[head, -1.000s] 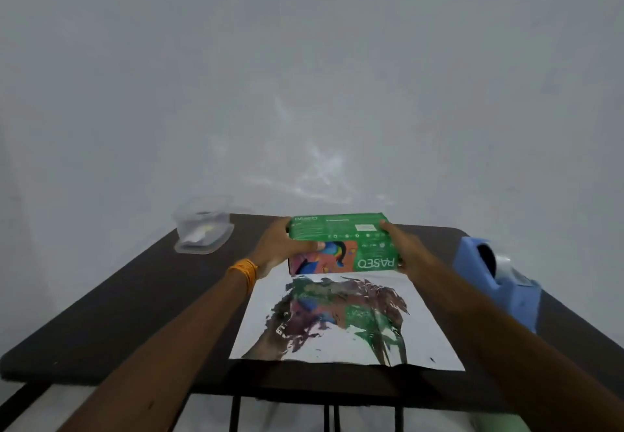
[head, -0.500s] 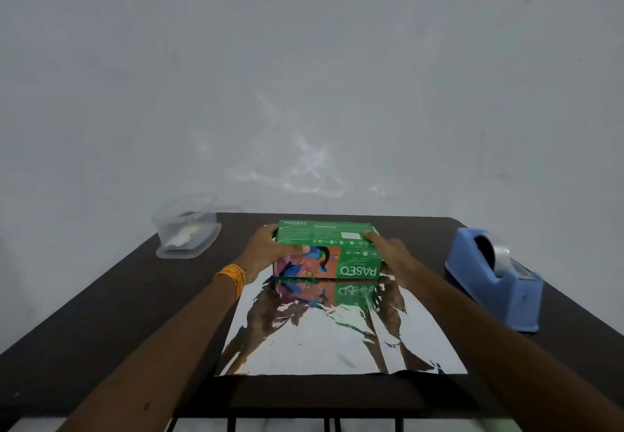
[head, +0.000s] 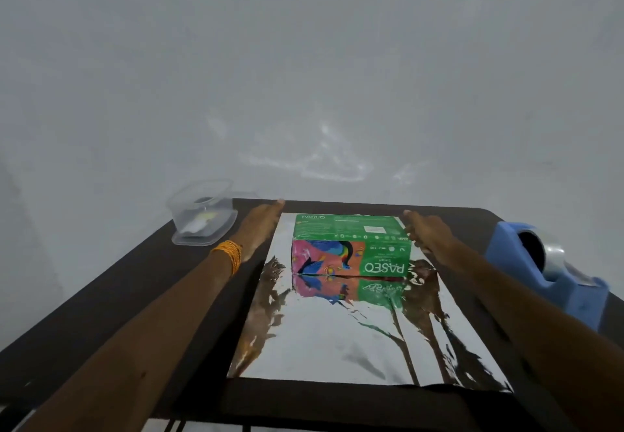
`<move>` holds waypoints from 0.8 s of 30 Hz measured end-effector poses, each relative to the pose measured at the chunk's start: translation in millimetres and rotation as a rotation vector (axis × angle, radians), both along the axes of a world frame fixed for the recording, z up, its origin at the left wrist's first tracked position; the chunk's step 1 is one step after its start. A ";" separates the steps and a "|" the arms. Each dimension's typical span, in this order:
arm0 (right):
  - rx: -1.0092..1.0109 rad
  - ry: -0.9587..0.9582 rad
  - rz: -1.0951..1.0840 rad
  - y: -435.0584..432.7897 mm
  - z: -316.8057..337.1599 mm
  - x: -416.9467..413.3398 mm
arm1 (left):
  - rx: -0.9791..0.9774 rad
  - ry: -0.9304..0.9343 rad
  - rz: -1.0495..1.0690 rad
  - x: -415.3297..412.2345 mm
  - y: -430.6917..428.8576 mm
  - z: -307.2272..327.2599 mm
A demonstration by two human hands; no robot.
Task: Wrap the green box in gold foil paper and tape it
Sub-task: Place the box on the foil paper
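Head view: green Paseo box (head: pixel 351 246) sits flat on foil paper sheet (head: pixel 354 340), near far edge of dark table (head: pixel 101 296). Left hand (head: pixel 260 225) released, fingers straight, at sheet's far-left corner, clear of box. Right hand (head: pixel 425 234) fingers extended, holding nothing, just beside box's right end; contact unclear. Blue tape dispenser (head: pixel 547 273) at right edge. Clear plastic container (head: pixel 202 215) at far-left corner.

The green box (head: pixel 351 246) lies flat at the far end of the shiny, mirror-like foil sheet (head: pixel 354 337) spread on the table.
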State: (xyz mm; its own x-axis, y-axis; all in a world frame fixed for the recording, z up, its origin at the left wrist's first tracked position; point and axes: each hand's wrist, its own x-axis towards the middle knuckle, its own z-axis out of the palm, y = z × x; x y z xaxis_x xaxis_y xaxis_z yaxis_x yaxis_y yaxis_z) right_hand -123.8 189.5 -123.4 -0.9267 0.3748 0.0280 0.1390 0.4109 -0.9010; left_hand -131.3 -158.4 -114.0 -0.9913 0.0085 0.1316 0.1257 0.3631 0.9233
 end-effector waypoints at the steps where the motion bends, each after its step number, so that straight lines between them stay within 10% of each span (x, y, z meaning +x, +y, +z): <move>1: -0.005 -0.002 0.021 2.6 0.9 -8.4 | -0.047 0.014 0.012 -10.2 -2.6 -2.9; 6: 0.469 -0.045 0.079 1.2 6.3 -43.3 | -0.280 0.048 0.086 -63.9 -3.1 -20.0; 17: 0.759 -0.163 0.370 3.8 -18.9 -119.0 | -0.734 -0.089 0.002 -149.9 15.8 -42.7; 24: 0.906 -0.224 0.254 -4.2 -18.2 -128.6 | -0.537 -0.029 -0.061 -158.9 22.6 -45.9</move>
State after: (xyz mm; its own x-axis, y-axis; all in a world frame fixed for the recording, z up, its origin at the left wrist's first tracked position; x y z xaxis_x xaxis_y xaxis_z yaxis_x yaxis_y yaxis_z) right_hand -252.4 185.3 -141.6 -0.9961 0.0854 0.0204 0.0800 0.9783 -0.1910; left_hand -290.2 -135.8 -159.8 -0.9901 0.1243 0.0653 0.1381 0.7781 0.6128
